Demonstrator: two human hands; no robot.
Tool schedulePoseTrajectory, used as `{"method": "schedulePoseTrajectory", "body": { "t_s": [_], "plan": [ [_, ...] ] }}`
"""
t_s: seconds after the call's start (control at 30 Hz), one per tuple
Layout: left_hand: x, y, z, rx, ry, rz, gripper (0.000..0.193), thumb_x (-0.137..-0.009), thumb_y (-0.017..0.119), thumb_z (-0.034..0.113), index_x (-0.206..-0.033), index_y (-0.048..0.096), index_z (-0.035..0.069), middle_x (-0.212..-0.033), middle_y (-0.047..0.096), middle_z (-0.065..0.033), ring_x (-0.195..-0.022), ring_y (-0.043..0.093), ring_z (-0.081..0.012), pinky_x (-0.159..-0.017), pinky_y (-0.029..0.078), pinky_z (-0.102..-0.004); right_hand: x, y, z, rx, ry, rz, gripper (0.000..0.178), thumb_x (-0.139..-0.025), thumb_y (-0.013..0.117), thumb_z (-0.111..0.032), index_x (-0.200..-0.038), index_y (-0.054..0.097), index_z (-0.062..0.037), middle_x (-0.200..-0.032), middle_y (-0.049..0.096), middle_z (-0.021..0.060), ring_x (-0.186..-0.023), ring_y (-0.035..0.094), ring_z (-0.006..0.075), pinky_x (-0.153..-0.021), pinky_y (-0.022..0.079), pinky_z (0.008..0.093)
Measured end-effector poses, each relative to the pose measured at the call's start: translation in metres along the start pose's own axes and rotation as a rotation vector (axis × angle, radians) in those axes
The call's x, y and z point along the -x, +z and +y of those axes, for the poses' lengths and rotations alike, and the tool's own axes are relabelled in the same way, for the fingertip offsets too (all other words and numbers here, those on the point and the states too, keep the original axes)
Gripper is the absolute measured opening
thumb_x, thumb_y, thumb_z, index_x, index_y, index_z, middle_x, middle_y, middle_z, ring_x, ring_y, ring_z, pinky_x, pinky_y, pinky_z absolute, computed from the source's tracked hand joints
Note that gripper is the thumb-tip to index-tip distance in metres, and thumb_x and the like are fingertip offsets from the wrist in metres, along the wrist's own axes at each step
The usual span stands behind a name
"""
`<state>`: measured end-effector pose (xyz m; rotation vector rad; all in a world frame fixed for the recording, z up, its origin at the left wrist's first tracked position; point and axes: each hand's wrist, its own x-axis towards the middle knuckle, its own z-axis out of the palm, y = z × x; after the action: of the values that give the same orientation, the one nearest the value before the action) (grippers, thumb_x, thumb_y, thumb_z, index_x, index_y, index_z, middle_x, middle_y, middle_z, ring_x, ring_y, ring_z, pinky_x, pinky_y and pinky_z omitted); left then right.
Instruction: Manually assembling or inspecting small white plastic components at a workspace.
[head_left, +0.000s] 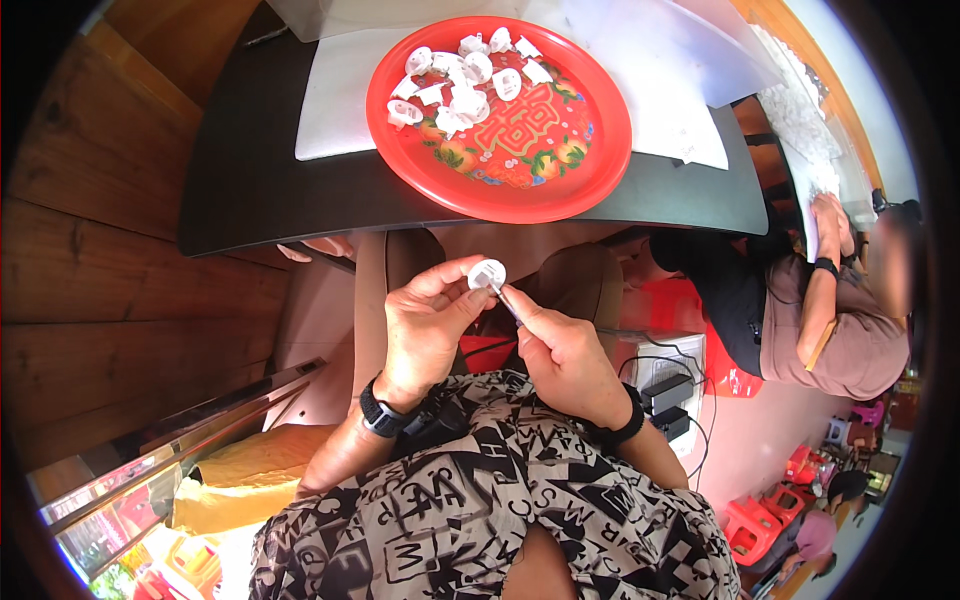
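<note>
Standing beyond both hands, the black table [260, 190] is topped by a red tray [600, 115]; were its near rim bumped, the loose white plastic parts [478, 68] could be spilled. By the left hand [425, 315], pinched nearly closed, a round white plastic piece [486, 268] is held between the hands; by the curled right hand [560, 355] a slim tool [497, 291] is pressed near it. Through a slip, the thumb could be jabbed. The tool's handle and the piece's underside are hidden.
</note>
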<state>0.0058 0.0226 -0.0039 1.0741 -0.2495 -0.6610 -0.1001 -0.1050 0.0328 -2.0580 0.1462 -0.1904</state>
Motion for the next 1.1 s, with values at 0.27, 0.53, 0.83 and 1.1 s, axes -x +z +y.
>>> {"method": "schedulePoseTrajectory", "body": {
  "t_s": [0.27, 0.53, 0.83, 1.1],
  "plan": [
    [-0.003, 0.007, -0.004, 0.034, 0.059, 0.043, 0.028, -0.082, 0.059, -0.007, -0.11, 0.057, -0.004, -0.098, 0.064, -0.0114, -0.085, 0.062, -0.0136, -0.075, 0.052, -0.024, 0.004, 0.005, -0.002, -0.071, 0.077, 0.041, 0.046, -0.082, 0.046, 0.005, -0.128, 0.043, 0.0038, -0.083, 0.058, 0.0206, -0.07, 0.059, 0.0313, -0.068, 0.048, 0.0325],
    [-0.002, 0.008, -0.003, 0.057, 0.086, 0.054, 0.029, -0.082, 0.059, -0.008, -0.11, 0.057, -0.004, -0.097, 0.064, -0.0116, -0.085, 0.062, -0.0138, -0.072, 0.052, -0.0226, 0.004, 0.005, -0.004, -0.197, 0.192, 0.027, 0.044, -0.085, 0.044, 0.002, -0.129, 0.042, 0.0035, -0.081, 0.06, 0.0169, -0.068, 0.058, 0.0173, -0.068, 0.047, 0.0271],
    [0.001, 0.005, -0.004, 0.029, 0.096, 0.065, 0.028, -0.081, 0.059, -0.009, -0.109, 0.058, -0.004, -0.097, 0.064, -0.0109, -0.083, 0.062, -0.0136, -0.072, 0.052, -0.0233, 0.005, 0.015, 0.003, -0.155, 0.118, 0.046, 0.048, -0.083, 0.045, 0.003, -0.131, 0.04, 0.0018, -0.074, 0.054, 0.0164, -0.062, 0.055, 0.0226, -0.063, 0.046, 0.0286],
    [0.001, 0.004, -0.003, -0.009, 0.063, 0.081, 0.027, -0.081, 0.057, -0.01, -0.108, 0.057, -0.006, -0.102, 0.062, -0.0153, -0.092, 0.061, -0.02, -0.08, 0.052, -0.0314, 0.0, 0.014, 0.003, 0.057, -0.013, 0.035, 0.057, -0.076, 0.049, 0.005, -0.132, 0.038, 0.0024, -0.074, 0.054, 0.0188, -0.066, 0.058, 0.033, -0.062, 0.048, 0.036]
  ]
}}
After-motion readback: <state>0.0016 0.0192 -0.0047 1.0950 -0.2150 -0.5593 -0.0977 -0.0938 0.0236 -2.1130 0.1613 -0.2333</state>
